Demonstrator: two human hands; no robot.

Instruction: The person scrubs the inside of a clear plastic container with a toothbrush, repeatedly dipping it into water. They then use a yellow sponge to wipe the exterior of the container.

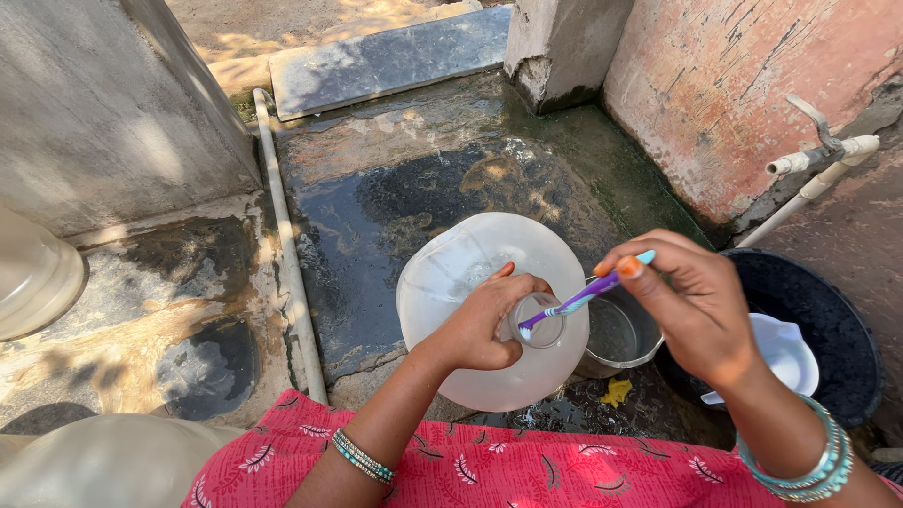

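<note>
The translucent water jug (470,273) is gripped at its neck by the left hand (480,325) over the wet floor (376,207), while the toothbrush (581,296), pinched in the right hand (691,306), is poked into the mouth, so scrubbing is judged underway, rinsing left.

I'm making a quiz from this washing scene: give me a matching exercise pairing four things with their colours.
Things:
1. toothbrush
2. large jug
3. tub
4. small pot

Colours:
a. black
b. purple and blue
c. shiny metal
d. cloudy white

Pairs: 1-b, 2-d, 3-a, 4-c. The right hand holds the toothbrush; the left hand grips the jug's neck.
</note>
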